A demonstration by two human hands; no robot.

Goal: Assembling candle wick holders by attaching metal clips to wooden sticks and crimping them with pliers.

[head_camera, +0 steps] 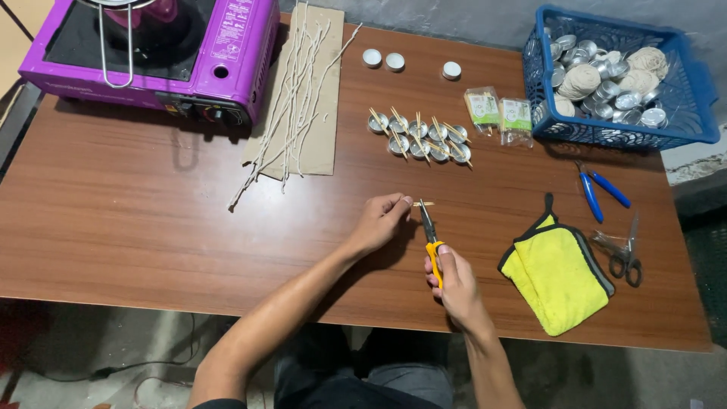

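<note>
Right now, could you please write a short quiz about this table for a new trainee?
1. True or false: the left hand pinches a thin wooden stick at the blades of the orange-handled cutters.
2. Which thing lies nearest the right hand? A) purple stove B) yellow cloth C) blue basket
3. What lies on the cardboard sheet beside the stove?

Key:
1. True.
2. B.
3. Long pale wicks.
</note>
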